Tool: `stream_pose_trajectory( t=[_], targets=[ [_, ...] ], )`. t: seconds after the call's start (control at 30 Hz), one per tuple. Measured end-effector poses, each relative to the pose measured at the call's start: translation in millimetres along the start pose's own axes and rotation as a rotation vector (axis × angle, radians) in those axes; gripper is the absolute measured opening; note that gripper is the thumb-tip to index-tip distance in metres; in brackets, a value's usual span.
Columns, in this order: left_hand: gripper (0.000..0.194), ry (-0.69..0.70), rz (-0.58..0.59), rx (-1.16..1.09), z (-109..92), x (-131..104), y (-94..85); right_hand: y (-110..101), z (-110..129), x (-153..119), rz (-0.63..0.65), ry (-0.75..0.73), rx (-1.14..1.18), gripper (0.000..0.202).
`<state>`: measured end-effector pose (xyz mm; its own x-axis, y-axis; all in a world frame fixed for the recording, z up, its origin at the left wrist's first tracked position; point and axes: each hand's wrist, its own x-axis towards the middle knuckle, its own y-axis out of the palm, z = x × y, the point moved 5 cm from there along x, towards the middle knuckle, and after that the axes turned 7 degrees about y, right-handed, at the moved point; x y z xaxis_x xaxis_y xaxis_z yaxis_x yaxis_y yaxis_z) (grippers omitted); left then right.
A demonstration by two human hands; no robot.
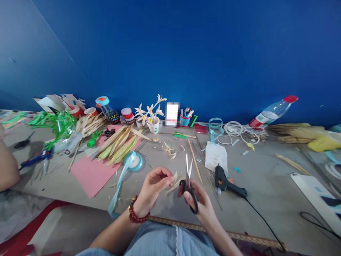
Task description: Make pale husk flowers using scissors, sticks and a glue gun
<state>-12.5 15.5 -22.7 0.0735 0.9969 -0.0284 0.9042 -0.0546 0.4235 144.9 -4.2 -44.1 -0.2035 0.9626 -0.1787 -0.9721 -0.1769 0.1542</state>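
At lower centre, the left hand pinched a small pale husk piece; the right hand gripped black-handled metal scissors, blades parted, apparently kept ready for trimming.

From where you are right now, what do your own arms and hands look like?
Both are a person's, without gloves. The left hand has a bracelet of dark red beads at its wrist; the right hand has nothing on its wrist. The forearms are uncovered as far as they show, with light blue cloth by the left elbow, probably a sleeve's end.
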Motion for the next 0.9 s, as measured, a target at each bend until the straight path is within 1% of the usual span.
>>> stream_pose_trajectory(
  t=[0.07,0.17,0.33,0.5,0.73,0.9],
  targets=[
    [0.015,0.047,-0.073,-0.008,-0.2,0.7,-0.3,2.4,-9.2,-6.2,0.029,-0.007,-0.031,0.035],
    [0.016,0.039,-0.121,-0.022,2.6,1.1,2.5,6.4,-18.4,-11.1,0.06,0.0,-0.08,0.037],
    [0.016,0.028,-0.108,-0.063,3.6,1.0,10.1,10.4,-18.1,-11.7,0.097,0.014,-0.124,0.045],
    [0.016,0.049,-0.105,-0.056,1.9,0.2,14.5,13.5,-13.4,-12.5,0.116,0.031,-0.13,0.047],
    [0.014,0.065,-0.127,-0.079,3.0,-1.2,14.7,17.9,-10.3,-13.4,0.124,0.053,-0.1,0.046],
    [0.016,0.054,-0.134,-0.092,3.5,-1.5,15.6,17.6,-9.0,-12.3,0.129,0.074,-0.095,0.047]
  ],
)
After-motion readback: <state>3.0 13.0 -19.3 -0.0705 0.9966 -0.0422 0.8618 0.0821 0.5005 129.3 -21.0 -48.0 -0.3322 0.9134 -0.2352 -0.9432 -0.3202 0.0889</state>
